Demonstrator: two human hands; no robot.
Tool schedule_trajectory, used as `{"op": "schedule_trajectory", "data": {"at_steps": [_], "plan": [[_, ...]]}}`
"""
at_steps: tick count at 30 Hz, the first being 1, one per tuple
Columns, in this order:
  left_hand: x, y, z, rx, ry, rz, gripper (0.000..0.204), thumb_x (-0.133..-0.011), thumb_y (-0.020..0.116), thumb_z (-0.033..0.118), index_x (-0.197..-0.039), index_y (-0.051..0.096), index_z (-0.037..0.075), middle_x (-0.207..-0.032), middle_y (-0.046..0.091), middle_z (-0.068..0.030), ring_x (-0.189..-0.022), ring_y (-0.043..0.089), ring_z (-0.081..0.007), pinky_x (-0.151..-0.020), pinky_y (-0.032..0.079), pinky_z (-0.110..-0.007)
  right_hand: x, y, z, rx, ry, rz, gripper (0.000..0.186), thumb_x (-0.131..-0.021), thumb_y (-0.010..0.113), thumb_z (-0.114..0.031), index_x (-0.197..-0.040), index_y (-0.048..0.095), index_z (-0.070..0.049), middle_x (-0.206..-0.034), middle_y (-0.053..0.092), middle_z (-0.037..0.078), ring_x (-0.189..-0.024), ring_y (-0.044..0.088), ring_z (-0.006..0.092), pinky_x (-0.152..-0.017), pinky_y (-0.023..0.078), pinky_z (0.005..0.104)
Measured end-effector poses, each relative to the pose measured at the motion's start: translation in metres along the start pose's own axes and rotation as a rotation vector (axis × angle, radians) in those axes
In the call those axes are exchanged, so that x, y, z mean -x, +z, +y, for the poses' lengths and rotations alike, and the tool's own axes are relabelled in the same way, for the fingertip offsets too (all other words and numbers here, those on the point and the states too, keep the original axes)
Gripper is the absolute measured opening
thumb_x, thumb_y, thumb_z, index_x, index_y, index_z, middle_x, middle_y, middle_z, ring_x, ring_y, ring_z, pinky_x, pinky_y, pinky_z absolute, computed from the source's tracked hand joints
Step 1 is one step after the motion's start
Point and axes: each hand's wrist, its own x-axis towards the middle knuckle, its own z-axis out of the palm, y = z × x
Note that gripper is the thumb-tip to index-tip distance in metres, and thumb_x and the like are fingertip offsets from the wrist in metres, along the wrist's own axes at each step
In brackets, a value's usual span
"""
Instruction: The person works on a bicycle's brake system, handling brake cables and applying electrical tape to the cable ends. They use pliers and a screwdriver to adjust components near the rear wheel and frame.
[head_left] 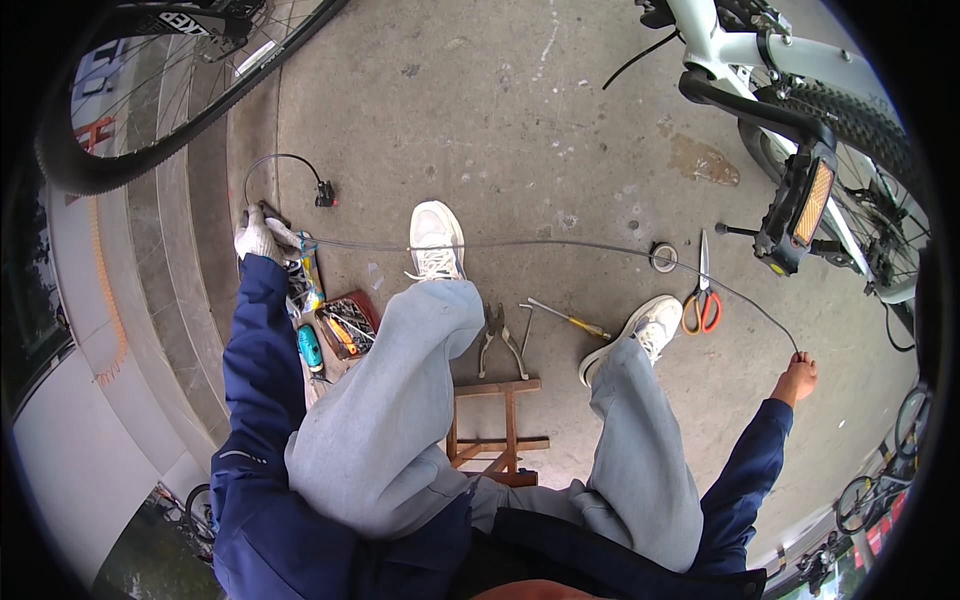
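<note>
Both hands are stretched wide apart, each closed on one end of a long thin grey bicycle cable [560,243] that runs taut across the view above the knees. At about nine o'clock the left hand [258,238], in a white work glove, is clenched around the cable's end; at about three o'clock the bare right hand [797,377] pinches the other end between its closed fingertips.

Under the cable's middle, the person's grey-trousered legs end in white sneakers [436,240] planted on the grey concrete floor [500,110]. Between the feet lie bare-metal pliers [500,338] and a yellow-handled screwdriver [570,320], with a small wooden stool [495,425] just below them at six o'clock. Near the right shoe are orange-handled scissors [702,300] and a small roll of tape [662,257].

Just below the left hand sits an open reddish-brown tool tray [362,305] holding an orange-handled tool and several metal pieces too small to tell apart; a teal-handled tool [309,347] lies beside it. A short black cable with a red-tipped connector [325,192] curls at eleven o'clock.

A white bicycle frame [760,50] with a black pedal carrying an orange reflector [805,205] stands at two o'clock, and a black bicycle wheel [150,120] fills ten o'clock.
</note>
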Motion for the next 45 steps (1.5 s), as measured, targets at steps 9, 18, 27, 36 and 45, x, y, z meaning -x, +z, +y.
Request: {"op": "schedule_trajectory", "data": {"at_steps": [9,18,27,36,45], "plan": [[0.007,0.000,-0.006,-0.033,0.016,-0.076,0.029,-0.113,0.062,0.035,-0.104,0.063,0.007,-0.065,0.066,-0.0093,-0.045,0.063,-0.0264,-0.041,0.051,-0.043,0.060,0.086,-0.086,0.196,-0.137,-0.032,0.051,-0.114,0.031,-0.016,-0.154,0.036,0.015,-0.133,0.071,0.033,-0.119,0.076,0.0417,-0.101,0.066,0.0493],[0.011,0.010,-0.009,-0.005,0.039,-0.082,0.028,-0.113,0.062,0.035,-0.103,0.059,0.008,-0.058,0.060,-0.0078,-0.040,0.061,-0.0272,-0.037,0.052,-0.042,0.077,0.146,-0.109,0.437,-0.331,-0.239,0.039,-0.121,0.044,-0.029,-0.143,0.051,0.002,-0.127,0.077,0.024,-0.102,0.080,0.0261,-0.087,0.067,0.0358],[0.013,0.010,-0.018,-0.030,0.050,-0.103,0.027,-0.113,0.064,0.033,-0.104,0.060,0.008,-0.066,0.064,-0.0066,-0.046,0.063,-0.0228,-0.042,0.052,-0.039,0.094,0.175,-0.140,0.051,-0.310,-0.340,0.039,-0.119,0.054,-0.028,-0.142,0.057,0.003,-0.126,0.078,0.016,-0.095,0.071,0.0132,-0.085,0.064,0.0287],[-0.004,-0.005,-0.034,0.003,-0.065,-0.116,0.034,-0.110,0.067,0.042,-0.113,0.063,0.009,-0.076,0.066,-0.0062,-0.053,0.067,-0.0261,-0.048,0.057,-0.042,0.154,0.182,-0.162,0.286,-0.248,-0.680,0.031,-0.115,0.064,-0.023,-0.137,0.069,-0.002,-0.108,0.076,0.002,-0.081,0.058,0.0047,-0.067,0.046,0.0212],[0.001,-0.034,-0.094,-0.193,-0.113,-0.001,0.047,-0.107,0.073,0.030,-0.135,0.068,-0.007,-0.112,0.077,-0.0106,-0.089,0.071,-0.0187,-0.080,0.057,-0.033,0.249,0.215,-0.101,0.447,0.037,-1.081,0.024,-0.113,0.065,-0.022,-0.131,0.070,-0.005,-0.103,0.075,0.001,-0.084,0.064,0.0066,-0.072,0.051,0.0227]]}}
